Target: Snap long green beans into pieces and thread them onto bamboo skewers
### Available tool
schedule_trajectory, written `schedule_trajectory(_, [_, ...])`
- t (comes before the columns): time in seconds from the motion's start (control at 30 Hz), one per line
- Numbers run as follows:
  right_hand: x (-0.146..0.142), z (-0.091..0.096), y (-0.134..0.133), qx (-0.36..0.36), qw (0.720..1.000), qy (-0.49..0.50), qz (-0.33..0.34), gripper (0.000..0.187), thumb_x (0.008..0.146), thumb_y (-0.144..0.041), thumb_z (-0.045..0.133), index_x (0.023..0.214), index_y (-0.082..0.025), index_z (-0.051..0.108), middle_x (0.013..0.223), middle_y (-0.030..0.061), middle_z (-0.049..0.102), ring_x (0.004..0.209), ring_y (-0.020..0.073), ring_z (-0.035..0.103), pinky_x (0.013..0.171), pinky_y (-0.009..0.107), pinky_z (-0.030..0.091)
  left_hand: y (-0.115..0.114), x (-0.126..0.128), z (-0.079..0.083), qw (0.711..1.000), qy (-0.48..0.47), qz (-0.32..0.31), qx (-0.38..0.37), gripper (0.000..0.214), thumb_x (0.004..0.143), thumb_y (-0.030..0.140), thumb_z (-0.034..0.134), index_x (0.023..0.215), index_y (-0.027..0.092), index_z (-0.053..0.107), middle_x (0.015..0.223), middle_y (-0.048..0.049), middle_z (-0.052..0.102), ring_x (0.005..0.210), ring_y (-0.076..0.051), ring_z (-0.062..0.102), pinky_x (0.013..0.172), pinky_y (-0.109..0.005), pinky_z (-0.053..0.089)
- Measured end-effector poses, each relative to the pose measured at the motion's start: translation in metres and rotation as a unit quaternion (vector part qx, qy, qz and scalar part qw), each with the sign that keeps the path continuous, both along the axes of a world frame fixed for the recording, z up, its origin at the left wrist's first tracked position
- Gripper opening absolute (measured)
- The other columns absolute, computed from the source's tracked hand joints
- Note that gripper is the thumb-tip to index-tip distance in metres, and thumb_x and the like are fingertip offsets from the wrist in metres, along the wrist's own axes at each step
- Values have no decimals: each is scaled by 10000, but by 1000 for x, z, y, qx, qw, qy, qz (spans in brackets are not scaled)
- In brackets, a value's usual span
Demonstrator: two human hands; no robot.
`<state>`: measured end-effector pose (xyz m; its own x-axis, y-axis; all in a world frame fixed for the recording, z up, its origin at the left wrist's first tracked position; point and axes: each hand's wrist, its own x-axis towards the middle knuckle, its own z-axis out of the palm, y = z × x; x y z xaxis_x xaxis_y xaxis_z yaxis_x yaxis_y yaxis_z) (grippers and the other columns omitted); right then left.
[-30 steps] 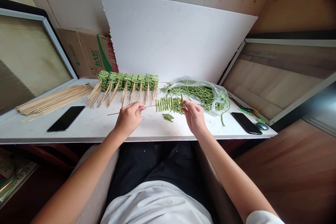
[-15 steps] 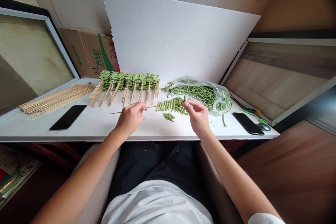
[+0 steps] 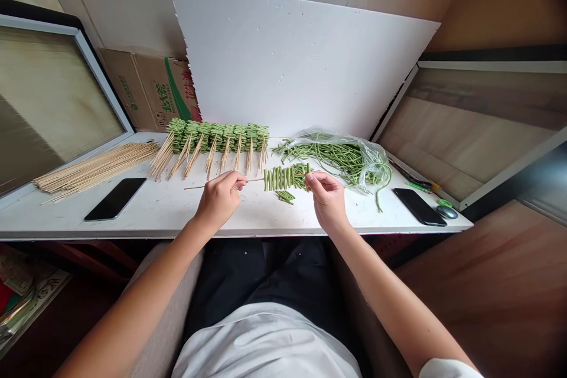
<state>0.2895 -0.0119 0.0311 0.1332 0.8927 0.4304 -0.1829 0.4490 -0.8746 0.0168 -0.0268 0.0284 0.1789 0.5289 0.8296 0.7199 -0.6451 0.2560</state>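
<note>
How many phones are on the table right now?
2. One black smartphone lies on the white table, left of the person's left hand; the other lies right of the bagged beans. None look hidden.

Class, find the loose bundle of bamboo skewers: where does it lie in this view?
In the head view, the loose bamboo skewers lie at the left end of the white table, behind the black smartphone and left of the skewered green beans.
</note>
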Motion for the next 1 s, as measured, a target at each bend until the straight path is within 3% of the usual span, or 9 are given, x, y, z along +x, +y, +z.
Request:
schedule_trajectory(0.3, [-3, 0, -2, 34, 999, -20, -6, 297, 789, -513, 882, 785, -250, 743, 841, 32, 661, 803, 192, 601, 719, 359, 492, 6, -4, -6, 999, 25, -21, -41, 423, 739, -83, 402, 898, 192, 682, 755, -7, 693, 700, -161, 704, 650, -232, 526])
schedule_trajectory(0.7, [-7, -6, -2, -9, 1000, 13, -14, 306, 773, -488, 895, 790, -237, 722, 867, 29, 690, 822, 185, 616, 782, 354, 513, 0, 2, -1, 999, 5, -2, 47, 410, 763, -117, 437, 885, 182, 691, 815, -15, 750, 785, -162, 745, 732, -227, 573])
schedule_trajectory(1.0, [-15, -9, -7, 33, 999, -4, -7, 297, 778, -474, 894, 758, -240, 712, 869, 35, 695, 857, 199, 623, 761, 351, 505, 2, 4, -5, 1000, 12, -23, 17, 454, 697, -118, 390, 869, 181, 685, 759, 3, 711, 718, -145, 725, 673, -215, 558])
